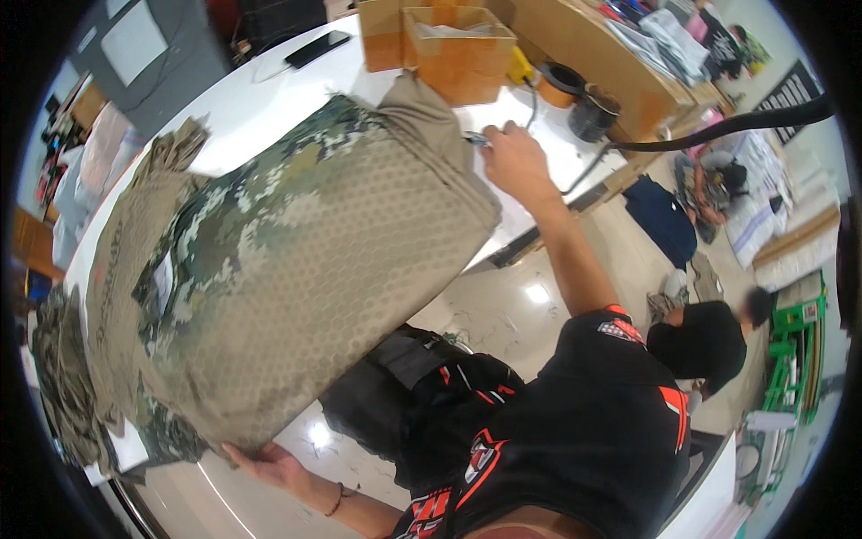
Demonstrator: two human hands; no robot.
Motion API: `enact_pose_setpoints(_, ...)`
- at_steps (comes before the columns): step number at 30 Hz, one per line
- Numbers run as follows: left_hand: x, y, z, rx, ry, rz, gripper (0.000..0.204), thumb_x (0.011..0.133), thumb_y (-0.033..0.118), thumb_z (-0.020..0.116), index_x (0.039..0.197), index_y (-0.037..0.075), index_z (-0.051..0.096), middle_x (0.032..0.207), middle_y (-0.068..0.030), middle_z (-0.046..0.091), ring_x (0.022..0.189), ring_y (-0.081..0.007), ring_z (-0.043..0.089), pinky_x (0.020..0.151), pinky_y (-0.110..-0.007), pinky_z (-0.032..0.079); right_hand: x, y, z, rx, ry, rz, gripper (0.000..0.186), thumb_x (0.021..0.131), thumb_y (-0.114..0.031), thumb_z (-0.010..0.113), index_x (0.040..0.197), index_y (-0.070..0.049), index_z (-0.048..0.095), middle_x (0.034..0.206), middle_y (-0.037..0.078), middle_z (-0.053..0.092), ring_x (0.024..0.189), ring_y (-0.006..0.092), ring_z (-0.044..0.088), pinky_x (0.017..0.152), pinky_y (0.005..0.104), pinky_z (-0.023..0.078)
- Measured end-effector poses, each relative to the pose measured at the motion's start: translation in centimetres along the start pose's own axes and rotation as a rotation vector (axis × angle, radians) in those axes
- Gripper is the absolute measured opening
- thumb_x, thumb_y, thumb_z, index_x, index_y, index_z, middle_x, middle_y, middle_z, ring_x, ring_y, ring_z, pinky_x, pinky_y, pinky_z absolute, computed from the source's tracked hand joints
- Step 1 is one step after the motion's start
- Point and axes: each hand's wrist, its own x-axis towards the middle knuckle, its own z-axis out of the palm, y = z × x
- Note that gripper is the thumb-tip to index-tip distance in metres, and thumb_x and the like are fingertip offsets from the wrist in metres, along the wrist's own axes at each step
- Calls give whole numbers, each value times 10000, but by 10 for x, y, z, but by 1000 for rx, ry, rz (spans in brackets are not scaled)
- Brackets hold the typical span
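A camouflage and khaki shirt (314, 242) with a honeycomb print lies spread over the white table and hangs past its near edge. My left hand (269, 467) is at the shirt's lower edge, palm up, with its fingers stretched out against the fabric. Beyond the shirt's right side, my right hand (516, 166) is closed around a small metal tool (476, 139), which looks like thread snips. Most of the tool is hidden by my fingers.
Cardboard boxes (462, 67), a tape roll (560, 85) and a dark cylinder (594, 114) stand at the table's back right. A phone (318, 49) lies at the back. More camouflage garments (67, 386) are piled at left. People sit on the floor at right.
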Motion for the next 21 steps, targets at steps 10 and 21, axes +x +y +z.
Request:
enact_pose_setpoints(10, -17, 49, 83, 374, 195, 374, 521, 1038, 379, 603, 1374, -15, 663, 1457, -217, 559, 1373, -322, 544, 1115, -488, 491, 7, -202, -67, 985, -5, -1203, 510, 898, -361, 762, 1267, -33, 638, 1151, 172, 649, 1095, 390, 655, 935, 464, 548)
enact_pose_setpoints(21, -50, 29, 97, 377, 54, 614, 342, 1028, -4, 600, 1360, -62, 543, 1260, -178, 659, 1153, -254, 632, 1027, -398, 503, -51, -444, -98, 600, -517, -2144, 482, 704, -162, 872, 1168, -222, 761, 1049, 82, 776, 1024, 324, 716, 874, 466, 549)
